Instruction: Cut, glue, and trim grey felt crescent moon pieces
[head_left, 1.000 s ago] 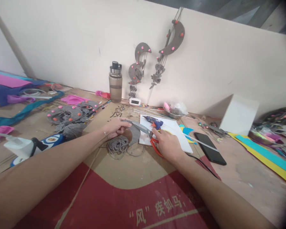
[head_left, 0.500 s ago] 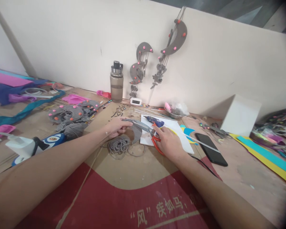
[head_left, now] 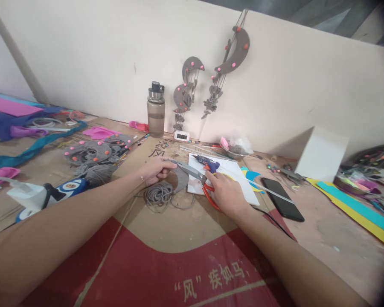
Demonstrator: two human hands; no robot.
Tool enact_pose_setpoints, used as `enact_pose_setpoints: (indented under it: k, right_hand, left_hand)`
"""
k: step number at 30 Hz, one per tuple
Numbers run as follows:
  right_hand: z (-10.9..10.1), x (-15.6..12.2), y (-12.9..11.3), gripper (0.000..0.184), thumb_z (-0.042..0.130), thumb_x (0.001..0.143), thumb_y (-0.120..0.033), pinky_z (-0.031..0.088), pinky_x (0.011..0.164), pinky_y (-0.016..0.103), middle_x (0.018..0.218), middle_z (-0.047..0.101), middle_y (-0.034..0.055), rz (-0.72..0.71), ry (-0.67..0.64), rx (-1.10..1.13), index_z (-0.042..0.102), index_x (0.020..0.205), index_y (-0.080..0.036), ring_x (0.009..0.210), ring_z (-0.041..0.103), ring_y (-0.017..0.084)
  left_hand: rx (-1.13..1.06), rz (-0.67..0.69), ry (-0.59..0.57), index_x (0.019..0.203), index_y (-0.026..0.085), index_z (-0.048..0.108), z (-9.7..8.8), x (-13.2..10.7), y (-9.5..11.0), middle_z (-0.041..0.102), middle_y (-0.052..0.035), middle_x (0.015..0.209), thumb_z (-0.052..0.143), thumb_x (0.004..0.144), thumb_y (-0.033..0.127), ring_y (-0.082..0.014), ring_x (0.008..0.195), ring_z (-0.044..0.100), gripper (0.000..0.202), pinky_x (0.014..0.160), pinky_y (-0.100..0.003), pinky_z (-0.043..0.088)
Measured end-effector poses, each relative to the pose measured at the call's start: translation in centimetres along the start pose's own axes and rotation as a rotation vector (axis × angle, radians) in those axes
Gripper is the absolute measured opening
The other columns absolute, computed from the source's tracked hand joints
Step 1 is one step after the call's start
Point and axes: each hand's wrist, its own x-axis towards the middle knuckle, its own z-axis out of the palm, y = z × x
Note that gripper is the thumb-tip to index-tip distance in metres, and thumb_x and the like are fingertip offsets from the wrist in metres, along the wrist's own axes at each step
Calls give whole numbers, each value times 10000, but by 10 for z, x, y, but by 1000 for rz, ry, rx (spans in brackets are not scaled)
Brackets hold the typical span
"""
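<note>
My left hand [head_left: 158, 169] pinches a piece of grey felt [head_left: 181, 180] that hangs down from the fingers. In my right hand [head_left: 225, 189] is a pair of scissors [head_left: 196, 172] with orange handles, its blades pointing left across the felt toward my left fingertips. Whether the blades are fully closed is too small to tell. Just below the felt lies a coil of grey cord [head_left: 159, 196] on the cardboard. Behind my right hand a blue glue gun [head_left: 205, 163] rests on a white sheet [head_left: 256, 197].
A water bottle [head_left: 156, 111] and a small digital clock [head_left: 181, 136] stand by the wall. Grey crescent ornaments [head_left: 241, 51] hang there. A phone [head_left: 283, 199] lies right, a power strip [head_left: 71, 187] left, beside felt pieces with pink dots [head_left: 88, 152].
The scissor blades look slightly closer together at the felt. The felt's lower part has shifted a little, while both hands stay almost in place.
</note>
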Motion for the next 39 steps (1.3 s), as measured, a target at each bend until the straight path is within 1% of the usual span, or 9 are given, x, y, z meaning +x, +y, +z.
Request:
enact_pose_setpoints:
  k: [9,12,15,18,23,29,32,36,39]
  right_hand:
    - [0,1,-2,426,463,848,-101,369,635,268,996,675,69,-3,-31,26,491,1255,-225,899,640,216]
    - [3,1,-1,405,474,839,-110,367,633,273,991,677,59,4,-33,47,501,1224,-232,892,643,217]
    - [7,1,1,334,487,861,-173,368,635,280,998,676,56,14,-18,90,517,1188,-234,890,643,223]
    - [11,2,2,356,499,880,-227,367,648,280,1031,670,61,36,20,142,499,1236,-240,895,635,222]
    - [18,2,-1,479,528,847,-161,360,663,266,1053,645,59,42,115,183,469,1313,-256,919,607,210]
    - [27,0,-7,378,504,884,-187,367,662,268,1032,636,57,-41,252,200,527,1256,-250,960,589,210]
    - [31,0,-7,359,498,899,-205,379,666,264,1032,643,55,-47,299,252,539,1253,-251,972,592,203]
    - [35,2,-7,347,518,902,-225,406,688,246,1063,658,43,-32,334,391,561,1244,-259,958,603,184]
    - [35,4,-6,331,518,902,-223,428,714,234,1046,666,37,-41,351,496,582,1226,-251,868,608,158]
  left_hand:
    - [-27,-15,9,582,128,515,2,-1,0,359,73,465,723,621,59,-5,371,253,223,322,-114,123]
    - [-39,14,25,606,131,529,4,-3,0,410,58,481,723,627,58,-18,375,305,208,327,-130,172]
    - [-90,71,31,634,139,539,6,-5,0,487,34,522,735,613,59,-48,413,409,212,350,-153,258]
    - [-147,120,48,666,138,564,5,-4,-1,549,19,569,757,590,65,-68,463,480,219,383,-171,314]
    - [-184,202,109,699,124,620,0,0,-1,562,29,563,779,606,95,-54,476,481,186,417,-177,326]
    - [-298,233,182,618,136,566,-5,2,0,548,43,535,788,603,120,-55,474,482,224,464,-193,378]
    - [-346,248,202,641,142,562,-6,5,1,587,38,578,774,597,110,-70,497,515,218,473,-205,397]
    - [-314,239,225,704,140,594,-5,6,2,645,6,653,737,618,111,-101,565,581,170,486,-211,418]
    - [-258,205,252,683,148,568,-1,5,2,630,8,621,737,632,117,-97,540,564,179,458,-202,379]
